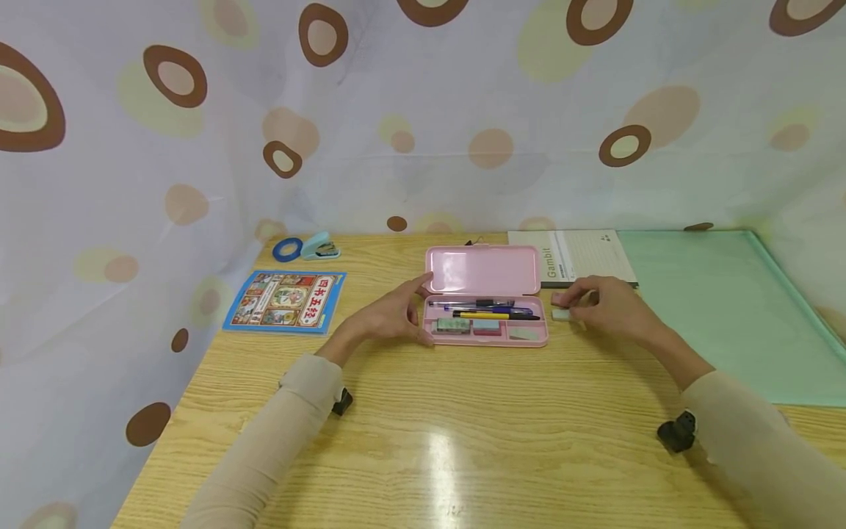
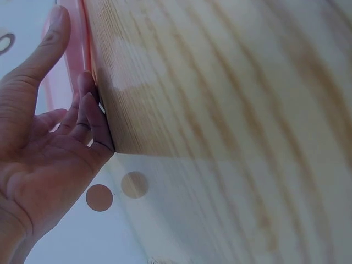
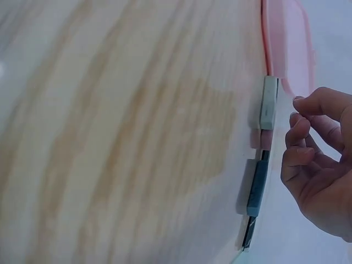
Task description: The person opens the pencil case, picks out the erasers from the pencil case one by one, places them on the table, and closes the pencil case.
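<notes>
In the head view, a pink pencil case lies with its lid tipped back. Inside are several pens, a patterned green eraser and a blue-and-pink eraser. My left hand grips the case's left end, thumb at the front corner, fingers toward the lid. Right of the case, my right hand, fingers bent, hovers by a pale eraser and a pink eraser. The right wrist view shows a gap between its fingertips and the pale eraser, plus a teal block.
Behind the right hand lies a notebook, with a green mat on the right. At left are a blue illustrated booklet, a blue tape roll and a light-blue stapler. A patterned cloth hangs behind the wooden table.
</notes>
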Tool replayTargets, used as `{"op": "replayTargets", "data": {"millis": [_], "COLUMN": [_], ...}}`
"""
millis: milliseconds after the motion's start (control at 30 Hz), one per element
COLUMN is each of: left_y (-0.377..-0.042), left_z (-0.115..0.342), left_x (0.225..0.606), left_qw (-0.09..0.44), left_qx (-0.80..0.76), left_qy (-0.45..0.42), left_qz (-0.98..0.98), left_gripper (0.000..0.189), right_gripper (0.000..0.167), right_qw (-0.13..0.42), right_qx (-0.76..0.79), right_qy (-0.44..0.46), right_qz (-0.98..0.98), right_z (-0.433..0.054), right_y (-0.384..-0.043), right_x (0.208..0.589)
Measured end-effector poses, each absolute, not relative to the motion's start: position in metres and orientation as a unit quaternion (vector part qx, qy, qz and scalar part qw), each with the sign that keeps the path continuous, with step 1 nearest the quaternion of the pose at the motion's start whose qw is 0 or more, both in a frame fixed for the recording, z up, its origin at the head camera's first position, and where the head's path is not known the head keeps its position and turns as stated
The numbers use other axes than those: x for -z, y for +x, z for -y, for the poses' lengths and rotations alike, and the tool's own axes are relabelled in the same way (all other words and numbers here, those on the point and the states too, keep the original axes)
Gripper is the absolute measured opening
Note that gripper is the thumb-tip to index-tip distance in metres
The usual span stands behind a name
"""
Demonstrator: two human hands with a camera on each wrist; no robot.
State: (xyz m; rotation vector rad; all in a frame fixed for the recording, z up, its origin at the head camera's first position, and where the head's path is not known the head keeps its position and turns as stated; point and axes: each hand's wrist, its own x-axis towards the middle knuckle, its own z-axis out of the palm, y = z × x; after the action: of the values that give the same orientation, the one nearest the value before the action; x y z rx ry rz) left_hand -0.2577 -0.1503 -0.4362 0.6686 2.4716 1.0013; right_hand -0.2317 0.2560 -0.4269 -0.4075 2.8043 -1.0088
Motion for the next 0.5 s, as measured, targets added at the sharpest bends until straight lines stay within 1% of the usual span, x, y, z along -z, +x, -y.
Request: {"op": "replayTargets", "data": {"millis": [133, 300, 500], "left_y": [-0.258, -0.258, -0.258], "left_z": [0.150, 0.150, 0.150], "left_x": [0.436, 0.436, 0.436], "left_qw": [0.195, 0.193, 0.193], "left_qx": [-0.359, -0.360, -0.359], "left_qy": [0.240, 0.242, 0.242], "left_qz": [-0.881, -0.880, -0.880], "left_gripper": [0.123, 0.123, 0.122], "right_gripper": [0.017, 0.018, 0.014], "right_qw": [0.068, 0.090, 0.099], "right_qx": [0.356, 0.389, 0.395], "right_qy": [-0.146, -0.160, -0.195], "right_qz": [-0.921, -0.903, -0.892], "right_z": [-0.253, -0.243, -0.231], "right_y": [-0.230, -0.226, -0.219], "right_x": [0.423, 0.422, 0.422]}}
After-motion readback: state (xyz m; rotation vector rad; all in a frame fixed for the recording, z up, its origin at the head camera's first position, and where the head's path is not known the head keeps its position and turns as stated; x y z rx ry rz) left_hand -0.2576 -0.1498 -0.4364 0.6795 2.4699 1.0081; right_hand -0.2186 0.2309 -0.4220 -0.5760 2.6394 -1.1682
